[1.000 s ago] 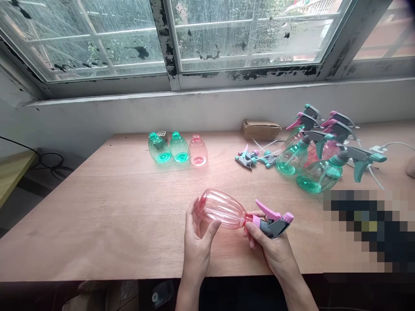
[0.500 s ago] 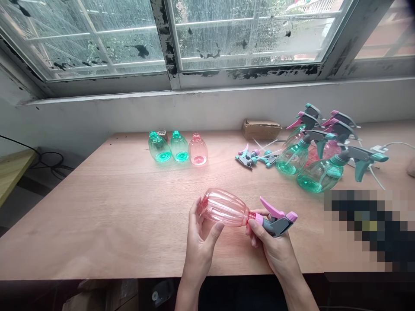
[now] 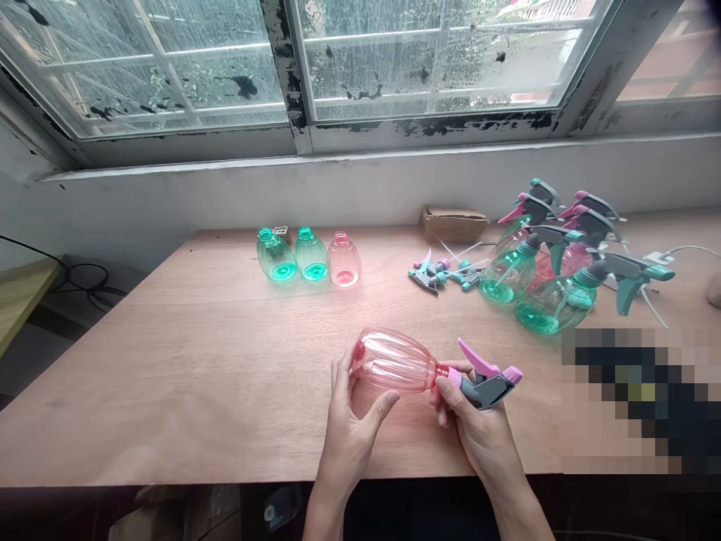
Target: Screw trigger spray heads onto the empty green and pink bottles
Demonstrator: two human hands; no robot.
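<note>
A clear pink ribbed bottle (image 3: 394, 361) lies tilted sideways above the table, its neck to the right. On its neck sits a trigger sprayer (image 3: 484, 383) with a grey body and a pink trigger, collar and nozzle. My right hand (image 3: 478, 428) pinches the collar and neck between thumb and fingers. Around the bottle's base curls my left hand (image 3: 349, 421), its fingers behind the base and its thumb by the lower side. Part of the left fingers is hidden behind the bottle.
Two green bottles (image 3: 277, 257) and a pink bottle (image 3: 344, 261) without sprayers stand at the back. Loose trigger sprayers (image 3: 431, 274) lie near a cardboard box (image 3: 455, 224). Several bottles with sprayers (image 3: 555, 304) stand at the right, near a white cable (image 3: 698, 252) and a blurred-out patch.
The bottle and sprayer have shifted slightly to the right in my hands. My left thumb has moved a little right, away from the bottle's base end.
</note>
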